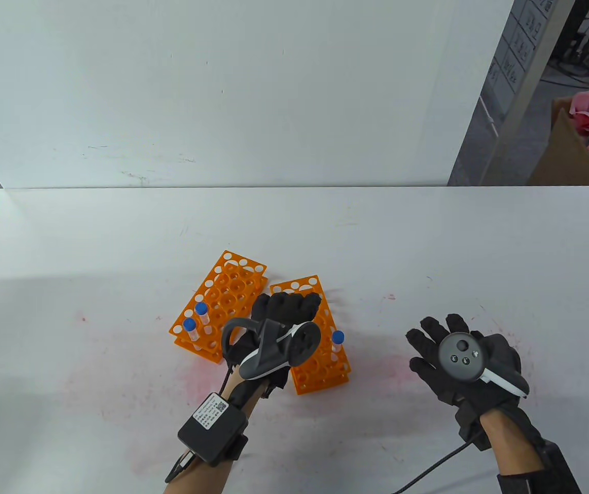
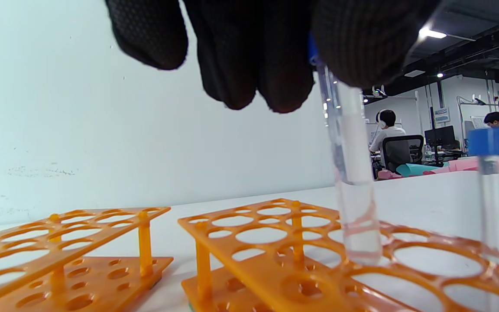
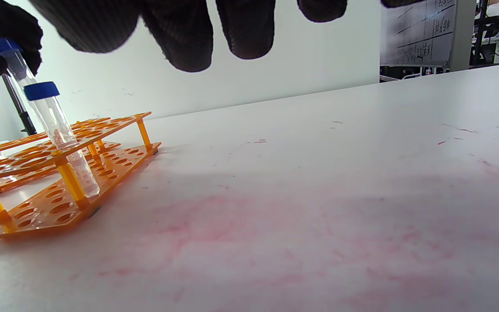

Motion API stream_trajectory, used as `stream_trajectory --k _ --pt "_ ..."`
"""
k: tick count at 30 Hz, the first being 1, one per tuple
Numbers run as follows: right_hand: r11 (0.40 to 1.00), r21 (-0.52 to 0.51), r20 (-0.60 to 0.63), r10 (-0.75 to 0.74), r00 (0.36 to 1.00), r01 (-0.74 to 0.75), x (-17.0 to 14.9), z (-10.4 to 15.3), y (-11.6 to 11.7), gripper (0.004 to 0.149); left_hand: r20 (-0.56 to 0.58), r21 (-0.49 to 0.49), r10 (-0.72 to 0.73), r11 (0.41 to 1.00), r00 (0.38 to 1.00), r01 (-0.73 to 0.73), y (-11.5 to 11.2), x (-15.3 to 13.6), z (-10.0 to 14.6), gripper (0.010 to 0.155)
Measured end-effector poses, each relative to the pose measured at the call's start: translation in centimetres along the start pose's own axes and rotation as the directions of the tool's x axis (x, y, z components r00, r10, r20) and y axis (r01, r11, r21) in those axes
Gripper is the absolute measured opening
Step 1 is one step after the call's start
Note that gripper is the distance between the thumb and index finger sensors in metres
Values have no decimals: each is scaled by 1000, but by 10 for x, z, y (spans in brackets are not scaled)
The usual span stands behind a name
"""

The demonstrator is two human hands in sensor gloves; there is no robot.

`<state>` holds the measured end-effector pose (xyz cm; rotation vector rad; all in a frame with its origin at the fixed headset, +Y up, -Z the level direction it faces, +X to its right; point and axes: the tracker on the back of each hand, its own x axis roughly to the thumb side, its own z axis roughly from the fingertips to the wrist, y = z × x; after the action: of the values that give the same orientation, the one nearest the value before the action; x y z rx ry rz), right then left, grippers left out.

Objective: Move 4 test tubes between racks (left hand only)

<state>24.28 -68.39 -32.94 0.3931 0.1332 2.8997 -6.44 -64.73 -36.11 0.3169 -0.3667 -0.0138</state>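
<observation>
Two orange racks lie side by side. The left rack [image 1: 222, 298] holds two blue-capped test tubes [image 1: 195, 318]. The right rack [image 1: 325, 360] holds one tube [image 1: 338, 339] at its right edge. My left hand [image 1: 286, 306] is above the right rack and pinches a clear tube [image 2: 349, 190] by its blue cap, upright. The tube's lower end is level with a hole in the right rack's top plate [image 2: 275, 236]. The racked tube [image 2: 498, 186] stands just to its right. My right hand [image 1: 459, 360] is open, fingers spread, on the table right of the racks.
A white wall panel [image 1: 222, 92] stands behind the table's far edge. The table [image 1: 428, 247] has pink stains near the front. A cardboard box [image 1: 572, 149] with coloured paper sits off the table at the far right.
</observation>
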Motion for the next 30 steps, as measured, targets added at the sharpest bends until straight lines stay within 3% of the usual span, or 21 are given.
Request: stream_trajectory --k 13,22,30 --pt "1000 7 3 1 1000 -1 0 0 0 60 -41 29 -1 1000 999 2 13 -23 0 56" --pt "1000 12 2 -2 1000 2 1 0 1 60 -121 49 23 999 992 -17 23 -54 2 56" --pt "1000 14 2 1 1000 -1 0 0 1 60 -139 -29 -48 999 989 44 28 -80 5 56"
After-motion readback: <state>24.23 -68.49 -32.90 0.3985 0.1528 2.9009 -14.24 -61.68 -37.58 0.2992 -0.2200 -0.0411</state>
